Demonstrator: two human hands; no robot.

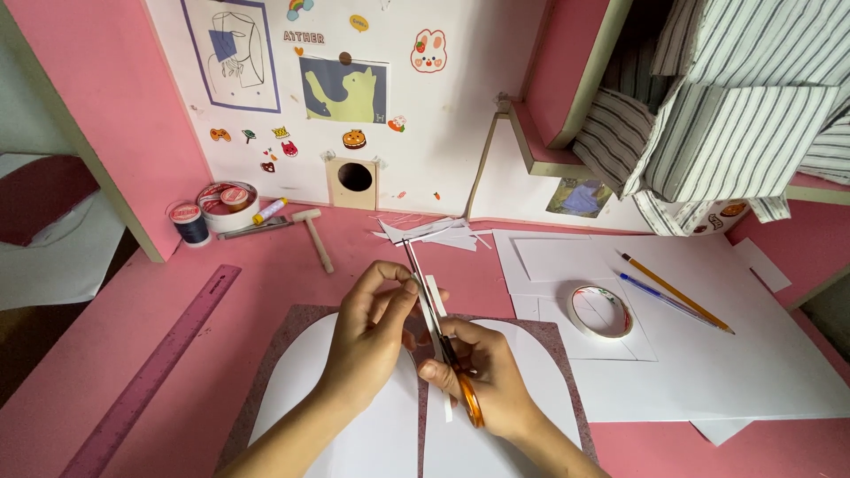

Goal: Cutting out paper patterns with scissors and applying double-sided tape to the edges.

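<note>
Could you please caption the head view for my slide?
Right hand works orange-handled scissors along a white paper strip held by left hand.

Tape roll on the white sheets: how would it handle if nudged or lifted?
The tape roll lies flat on the white sheet, so a nudge would probably slide it, not roll it. It looks thin and hollow, likely light. Stood on edge, it would likely roll.

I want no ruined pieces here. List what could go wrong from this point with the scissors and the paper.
1. The left hand pinches the thin white strip right beside the blades of the scissors; a fingertip could get nicked.
2. The strip is narrow, so the cut may wander or tear it.
3. The right hand works above the rounded white sheets; the blade tips might snag or mark them.
</note>
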